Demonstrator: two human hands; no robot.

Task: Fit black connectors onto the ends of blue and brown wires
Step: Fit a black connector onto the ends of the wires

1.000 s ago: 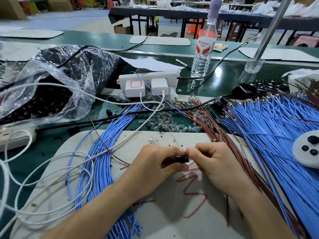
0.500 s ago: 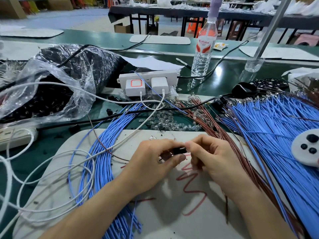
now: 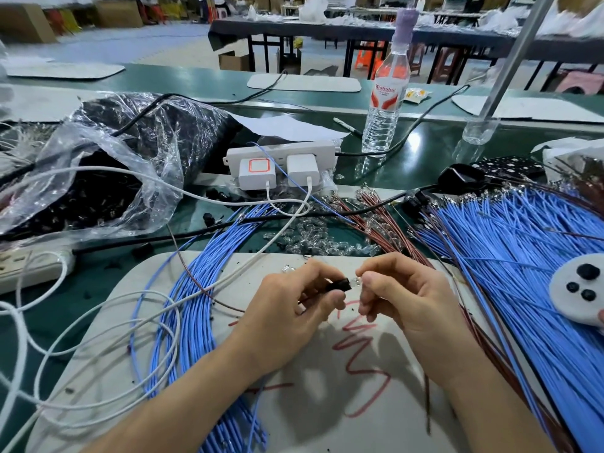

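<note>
head view: left hand (image 3: pixel 287 308) pinches black connector (image 3: pixel 338 285), right hand (image 3: pixel 411 299) pinches clear tip (image 3: pixel 357 282); bottle label (image 3: pixel 385 94) blurred.

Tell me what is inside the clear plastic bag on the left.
The bag holds a heap of small black parts, likely connectors. Crinkled, glaring plastic hides most of the heap, so shape and count stay unclear.
</note>
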